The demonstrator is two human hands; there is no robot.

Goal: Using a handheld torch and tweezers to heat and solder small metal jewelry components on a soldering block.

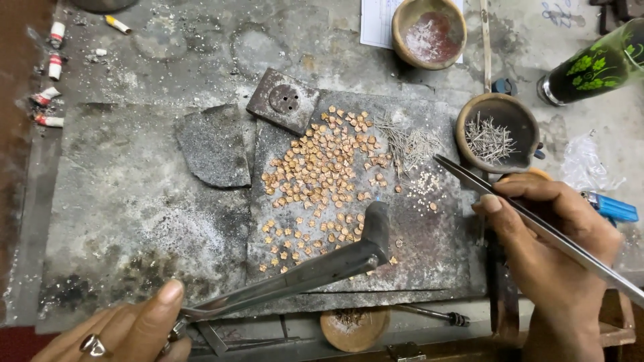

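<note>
My left hand [131, 328], with a ring on one finger, grips a metal blowpipe torch [315, 271] whose bent nozzle [377, 224] points up over the slab. My right hand [550, 241] holds long steel tweezers [510, 201]; their tip [437, 158] hovers beside a heap of thin wire bits [409, 142]. Several small copper-coloured star-shaped pieces [322, 167] lie spread on a dark grey slab [429, 248]. Tiny pale beads [424, 184] sit just below the tweezer tip.
A clay bowl of wire bits [498, 131] stands at the right, another clay bowl with pale powder [429, 32] at the top. A green patterned glass [597, 67], blue lighter [614, 208], square perforated block [283, 100] and broken slate piece [213, 144] lie around.
</note>
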